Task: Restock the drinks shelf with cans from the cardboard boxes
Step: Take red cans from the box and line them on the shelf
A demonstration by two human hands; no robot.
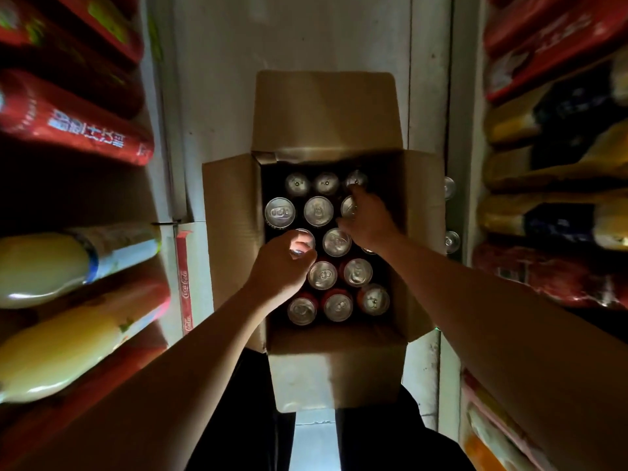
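Note:
An open cardboard box [234,232] lies on the floor below me, its flaps spread out. Inside stand several red cans with silver tops [318,211]. My left hand [282,266] reaches into the left side of the box and its fingers curl round the top of one can [303,242]. My right hand [370,219] reaches into the right side and grips the top of another can [349,207], hiding most of it.
Shelves on the left carry red packs [74,127] and yellow drink bottles [44,266]. Shelves on the right carry red and yellow-black wrapped packs [557,158]. Two loose cans [451,241] stand beside the box's right flap. The aisle is narrow.

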